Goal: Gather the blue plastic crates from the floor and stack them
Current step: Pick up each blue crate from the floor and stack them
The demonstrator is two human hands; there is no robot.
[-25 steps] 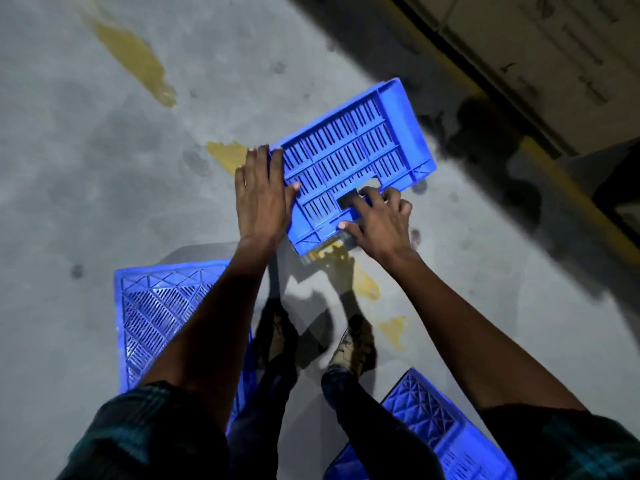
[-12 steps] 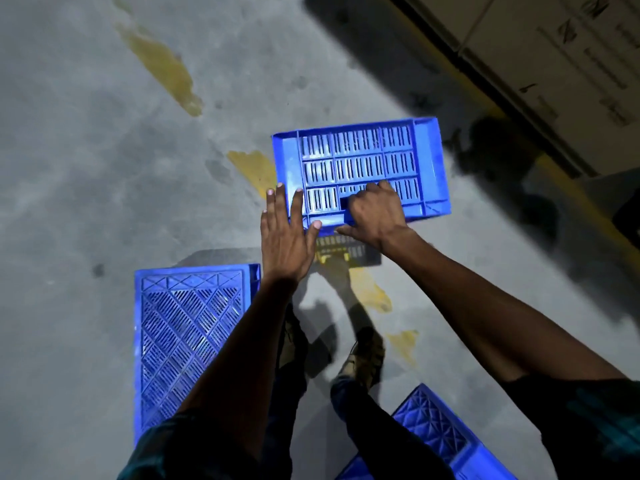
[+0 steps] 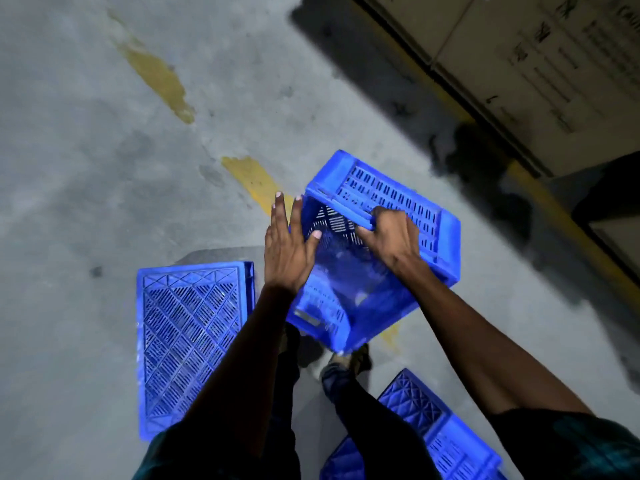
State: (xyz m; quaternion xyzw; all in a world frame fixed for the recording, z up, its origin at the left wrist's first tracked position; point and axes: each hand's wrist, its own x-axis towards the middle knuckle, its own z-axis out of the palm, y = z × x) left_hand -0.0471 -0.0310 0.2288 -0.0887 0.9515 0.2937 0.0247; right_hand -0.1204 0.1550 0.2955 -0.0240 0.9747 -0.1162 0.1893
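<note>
Held crate [image 3: 377, 251] is off the floor [image 3: 86, 168], tilted w/ its open side toward the person, centre of view above the feet. R hand [image 3: 391, 240] has fingers curled over the far rim, carrying the weight. L hand [image 3: 289, 244] lies flat on the left wall, fingers straight and slightly spread, prob. to steady the tilt. Left crate [image 3: 192, 344] sits bottom-up on the floor, near left; a likely stack base. Near crate [image 3: 426, 431] lies near right, partly hidden by legs.
</note>
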